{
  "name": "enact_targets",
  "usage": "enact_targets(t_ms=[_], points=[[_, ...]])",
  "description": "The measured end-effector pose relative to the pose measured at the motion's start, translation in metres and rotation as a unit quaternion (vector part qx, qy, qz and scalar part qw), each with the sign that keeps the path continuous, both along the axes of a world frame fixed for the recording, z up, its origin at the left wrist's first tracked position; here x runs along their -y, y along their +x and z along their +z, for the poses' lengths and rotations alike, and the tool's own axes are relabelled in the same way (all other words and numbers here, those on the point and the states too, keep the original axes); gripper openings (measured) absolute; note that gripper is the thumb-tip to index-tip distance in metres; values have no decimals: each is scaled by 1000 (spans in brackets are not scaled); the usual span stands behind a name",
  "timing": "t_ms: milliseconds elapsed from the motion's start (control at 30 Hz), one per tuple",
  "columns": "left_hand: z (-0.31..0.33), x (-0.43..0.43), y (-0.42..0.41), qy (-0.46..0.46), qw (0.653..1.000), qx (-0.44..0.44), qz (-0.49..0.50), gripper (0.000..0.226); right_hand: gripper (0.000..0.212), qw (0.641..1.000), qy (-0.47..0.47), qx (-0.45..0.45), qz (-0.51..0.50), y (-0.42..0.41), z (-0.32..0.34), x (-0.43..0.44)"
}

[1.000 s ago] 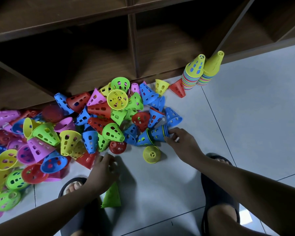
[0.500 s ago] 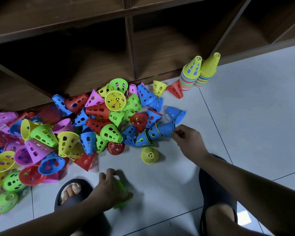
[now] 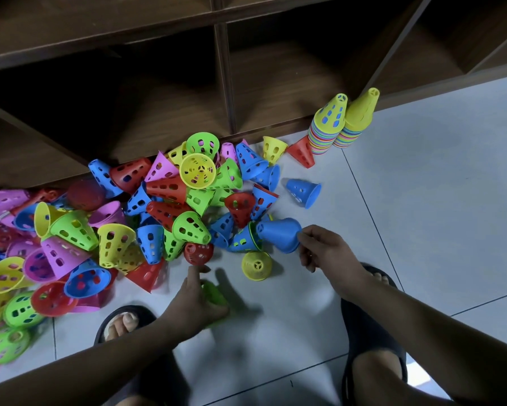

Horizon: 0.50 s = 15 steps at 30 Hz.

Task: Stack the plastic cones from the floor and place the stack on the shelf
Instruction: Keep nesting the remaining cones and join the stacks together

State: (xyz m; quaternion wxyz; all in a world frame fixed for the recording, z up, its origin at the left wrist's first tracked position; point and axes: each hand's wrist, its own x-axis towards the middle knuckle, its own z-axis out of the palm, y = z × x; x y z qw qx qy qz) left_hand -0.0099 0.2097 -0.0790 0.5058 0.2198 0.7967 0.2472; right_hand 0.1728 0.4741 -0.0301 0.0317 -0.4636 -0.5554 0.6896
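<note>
A heap of several loose plastic cones (image 3: 170, 206) in red, blue, green, yellow and pink covers the floor in front of the brown shelf (image 3: 223, 83). My right hand (image 3: 322, 250) pinches the rim of a blue cone (image 3: 280, 234) at the heap's right edge, lying on its side. My left hand (image 3: 198, 297) is closed around a green cone (image 3: 214, 293), mostly hidden by the fingers. Two upright stacks of cones (image 3: 338, 124) with yellow tops stand at the shelf's foot on the right. A yellow cone (image 3: 255, 265) lies between my hands.
A single blue cone (image 3: 303, 191) lies apart right of the heap. My feet in dark sandals (image 3: 120, 323) (image 3: 372, 332) rest on the grey tiled floor (image 3: 437, 200). The shelf compartments behind the heap hold nothing I can see.
My right hand drew the blue cone right, away from the heap. My left hand picked the green cone off the floor and closed on it. One blue cone has rolled off to the right.
</note>
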Motion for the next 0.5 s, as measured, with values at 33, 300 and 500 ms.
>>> enact_targets(t_ms=[33, 300, 500], points=[[5, -7, -3, 13, 1000, 6, 11, 87, 25, 1000, -19, -7, 15, -1, 0, 2], [30, -35, -13, 138, 986, -2, 92, 71, 24, 986, -70, 45, 146, -7, -10, 21], [45, -44, -11, 186, 972, 43, 140, 62, 28, 975, -33, 123, 185, -4, -25, 25]])
